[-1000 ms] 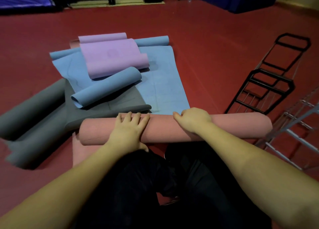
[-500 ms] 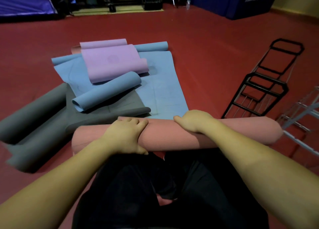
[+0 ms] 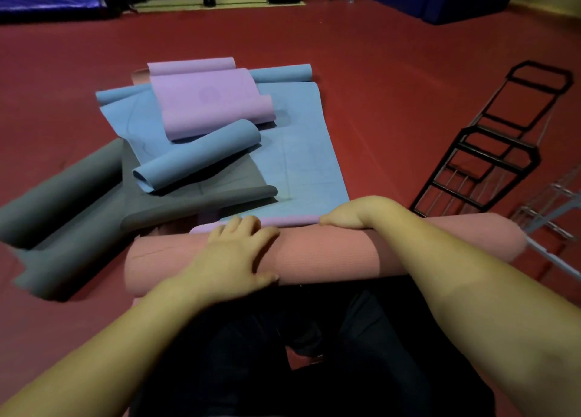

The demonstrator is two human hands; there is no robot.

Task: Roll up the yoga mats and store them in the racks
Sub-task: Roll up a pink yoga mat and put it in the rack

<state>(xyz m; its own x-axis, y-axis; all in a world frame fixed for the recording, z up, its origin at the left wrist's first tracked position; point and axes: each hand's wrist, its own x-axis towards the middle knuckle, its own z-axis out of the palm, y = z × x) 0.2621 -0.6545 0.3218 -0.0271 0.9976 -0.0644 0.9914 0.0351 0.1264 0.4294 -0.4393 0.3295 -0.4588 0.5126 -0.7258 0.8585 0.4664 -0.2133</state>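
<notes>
A thick pink yoga mat [image 3: 314, 256] lies rolled up crosswise just in front of my knees. My left hand [image 3: 235, 256] grips the roll near its middle, fingers spread over the top and thumb on the near side. My right hand [image 3: 352, 215] is hooked over the far side of the roll, its fingers hidden behind it. A black wire rack [image 3: 490, 152] lies flat on the floor to the right. Part of a silver rack [image 3: 553, 209] shows at the right edge, beside the roll's right end.
Beyond the roll is a loose pile of half-unrolled mats: a flat blue mat [image 3: 308, 152], a blue curl [image 3: 198, 158], a purple mat [image 3: 210, 102] and a grey mat [image 3: 63, 190]. A purple edge [image 3: 283, 221] touches the roll. Red floor surrounds it; blue pads stand far back.
The pink roll has come a little closer to me. My left hand went from lying flat on it to gripping it. A purple mat edge now shows behind the roll.
</notes>
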